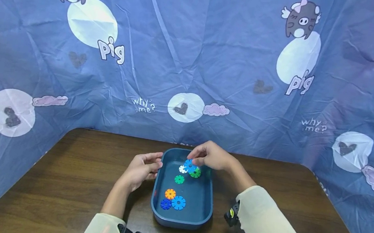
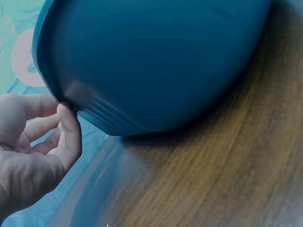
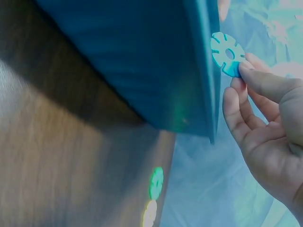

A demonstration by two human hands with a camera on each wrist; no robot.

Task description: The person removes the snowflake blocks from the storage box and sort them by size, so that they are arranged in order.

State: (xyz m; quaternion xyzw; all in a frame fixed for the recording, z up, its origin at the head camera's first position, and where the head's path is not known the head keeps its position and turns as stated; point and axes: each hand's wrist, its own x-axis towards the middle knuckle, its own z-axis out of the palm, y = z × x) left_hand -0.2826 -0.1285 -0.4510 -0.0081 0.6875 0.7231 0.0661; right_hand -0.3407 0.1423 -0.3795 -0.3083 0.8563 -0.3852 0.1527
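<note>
A dark blue plastic tray stands on the table. My left hand holds its left side, thumb and fingers at the rim in the left wrist view. Over the tray's far end, my right hand pinches a light blue slotted disc between thumb and fingertips. Close below that disc are a white disc and a green disc. Another green disc lies nearer the middle. Towards the near left end are an orange disc, a dark blue disc and a light blue disc.
The brown wooden table extends to both sides of the tray. In the right wrist view, a green disc and a yellowish disc show near the table's edge. A blue patterned cloth hangs behind the table.
</note>
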